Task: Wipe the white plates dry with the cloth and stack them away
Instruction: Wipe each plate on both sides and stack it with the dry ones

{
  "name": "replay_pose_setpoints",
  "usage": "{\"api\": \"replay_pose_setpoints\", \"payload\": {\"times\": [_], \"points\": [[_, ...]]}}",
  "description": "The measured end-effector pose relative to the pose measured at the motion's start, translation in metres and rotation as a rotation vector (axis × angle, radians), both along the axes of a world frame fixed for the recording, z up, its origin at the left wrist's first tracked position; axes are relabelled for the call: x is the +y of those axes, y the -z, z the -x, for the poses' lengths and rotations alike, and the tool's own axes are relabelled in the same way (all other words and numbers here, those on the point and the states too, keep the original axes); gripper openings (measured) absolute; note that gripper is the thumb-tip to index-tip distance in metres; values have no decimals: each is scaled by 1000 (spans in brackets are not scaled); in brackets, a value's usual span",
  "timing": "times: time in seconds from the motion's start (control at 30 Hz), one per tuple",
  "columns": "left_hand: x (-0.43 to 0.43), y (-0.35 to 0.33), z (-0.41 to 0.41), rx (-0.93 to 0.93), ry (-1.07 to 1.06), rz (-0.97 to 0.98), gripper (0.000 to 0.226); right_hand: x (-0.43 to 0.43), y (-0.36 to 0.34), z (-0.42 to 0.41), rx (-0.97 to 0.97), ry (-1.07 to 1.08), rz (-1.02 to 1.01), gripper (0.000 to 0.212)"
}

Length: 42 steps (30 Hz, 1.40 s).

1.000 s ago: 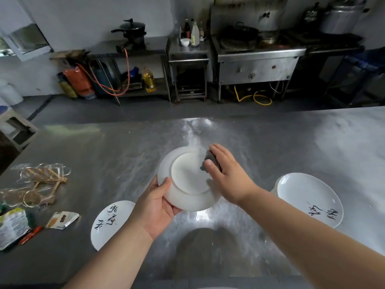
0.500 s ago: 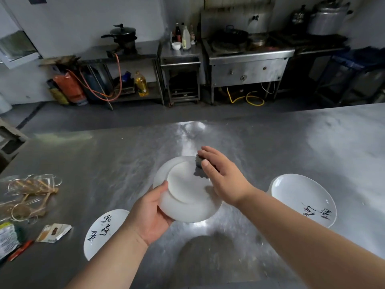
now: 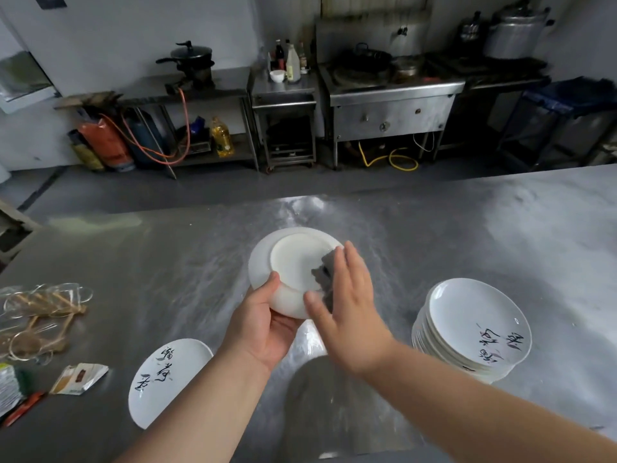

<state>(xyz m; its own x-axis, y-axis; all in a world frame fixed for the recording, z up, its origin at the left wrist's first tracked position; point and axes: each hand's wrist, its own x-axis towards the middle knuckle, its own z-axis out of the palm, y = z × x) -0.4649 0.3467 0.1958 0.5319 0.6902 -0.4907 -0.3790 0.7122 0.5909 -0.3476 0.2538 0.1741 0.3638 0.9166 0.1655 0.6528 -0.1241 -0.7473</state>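
Head view. Left hand (image 3: 263,325) holds a white plate (image 3: 290,262) underside up, tilted toward the camera, above the middle of the steel surface (image 3: 167,248). The thumb is curled over the near rim and the other fingers are hidden under the plate, so the hand is clamped on it.

Right hand (image 3: 347,315) has its fingers (image 3: 350,272) straight and close together, pressing a dark grey cloth (image 3: 325,272) flat on the plate's base at its right side. No label shows on the underside.

Stack of plates (image 3: 467,349) sits face up on the right part of the surface, toward the near edge. The top plate carries black brush characters, too slanted to read.

Single plate (image 3: 167,379) lies face up near the near edge, left of the left forearm, which covers part of it. It has similar black brush characters, also unreadable.

Along the left edge:
- clear plastic wrappers (image 3: 36,315) with tan sticks inside
- small torn packet (image 3: 80,379), print blurred
- green-and-white packet (image 3: 8,385), cut off by the frame, text unreadable
- red pen-like item (image 3: 23,407)

Beyond the far edge, across the floor:
- steel stove (image 3: 390,111)
- black lidded pot (image 3: 192,60) on a shelf unit
- sauce bottles (image 3: 290,63), labels unreadable
- yellow oil bottle (image 3: 222,138) on a lower shelf
- orange gas hose (image 3: 185,128)
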Motion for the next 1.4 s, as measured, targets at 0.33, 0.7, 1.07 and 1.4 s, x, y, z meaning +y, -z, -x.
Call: {"api": "replay_pose_setpoints", "payload": {"times": [0.33,0.7,1.07,1.4], "points": [[-6,-8,-20,30,26,18,30,-19,-23,-76,697,292,9,40],[-53,22,-98,326,458,-124,22,-135,-26,-176,804,369,470,37],[-89,41,-190,731,746,-528,55,-205,-9,-249,1004,564,240,28],[-92,74,-229,611,510,-643,28,-220,32,-280,647,463,174,26]]}}
